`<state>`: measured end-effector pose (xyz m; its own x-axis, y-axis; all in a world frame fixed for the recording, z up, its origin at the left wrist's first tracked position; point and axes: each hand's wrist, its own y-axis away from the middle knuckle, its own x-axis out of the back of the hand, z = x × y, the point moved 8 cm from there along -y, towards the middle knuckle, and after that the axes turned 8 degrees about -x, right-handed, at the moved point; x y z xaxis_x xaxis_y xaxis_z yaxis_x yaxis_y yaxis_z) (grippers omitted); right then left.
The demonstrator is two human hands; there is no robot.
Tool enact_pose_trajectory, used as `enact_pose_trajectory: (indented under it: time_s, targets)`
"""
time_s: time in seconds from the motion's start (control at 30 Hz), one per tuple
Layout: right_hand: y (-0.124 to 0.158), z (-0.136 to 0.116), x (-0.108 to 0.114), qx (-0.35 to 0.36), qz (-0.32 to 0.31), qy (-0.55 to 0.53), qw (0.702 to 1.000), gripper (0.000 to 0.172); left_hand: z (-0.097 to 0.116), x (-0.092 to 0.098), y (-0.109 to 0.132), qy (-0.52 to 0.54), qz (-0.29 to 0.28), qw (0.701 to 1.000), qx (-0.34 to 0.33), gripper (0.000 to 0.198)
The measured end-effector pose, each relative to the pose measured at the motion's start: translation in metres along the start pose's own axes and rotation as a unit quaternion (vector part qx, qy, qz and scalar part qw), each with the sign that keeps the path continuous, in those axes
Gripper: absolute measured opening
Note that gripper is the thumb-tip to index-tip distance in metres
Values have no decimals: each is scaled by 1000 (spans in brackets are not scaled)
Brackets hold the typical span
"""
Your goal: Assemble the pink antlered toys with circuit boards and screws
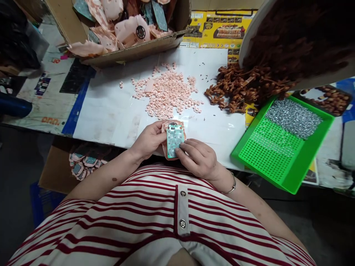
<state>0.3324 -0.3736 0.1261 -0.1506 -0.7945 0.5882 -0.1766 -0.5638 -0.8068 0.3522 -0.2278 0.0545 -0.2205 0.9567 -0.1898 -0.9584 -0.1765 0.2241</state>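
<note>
I look over the desk [61, 103]: a carton [144, 48] by its far edge, a tilted tub [245, 40] toward the far right corner. A green tray [302, 162] juts past the near edge on the right; overhanging like that, it could tip if knocked. My left hand [151, 138] pinches a pink shell [164, 127] at the middle of the near edge. My right hand [198, 157] rests curled fingers on the board [172, 142] lying over it; I cannot tell whether they hold anything small. If the left pinch loosened, both could drop off the edge; uneven pressing might shift the board. Pink bits [169, 92] lie just beyond, and a stray brush could scatter them. Screws [294, 114] would spill with the tray.
</note>
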Motion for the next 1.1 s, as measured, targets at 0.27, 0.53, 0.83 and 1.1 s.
enact_pose_trajectory:
  time_s: [0.27, 0.53, 0.83, 1.1]
  targets:
    - [1, -2, 0, 9, -6, -3, 1000, 13, -1, 4, -2, -10, -1, 1000, -22, 36]
    - [7, 1, -5, -6, -5, -16, 1000, 13, -1, 9, -3, 3, 1, 1000, -17, 36]
    - [23, 12, -8, -54, -13, -56, 997, 9, -3, 8, -3, 98, -99, 989, 49, 40]
    - [22, 6, -17, -29, -58, -34, 997, 9, -7, 4, -3, 66, -58, 995, 50, 42]
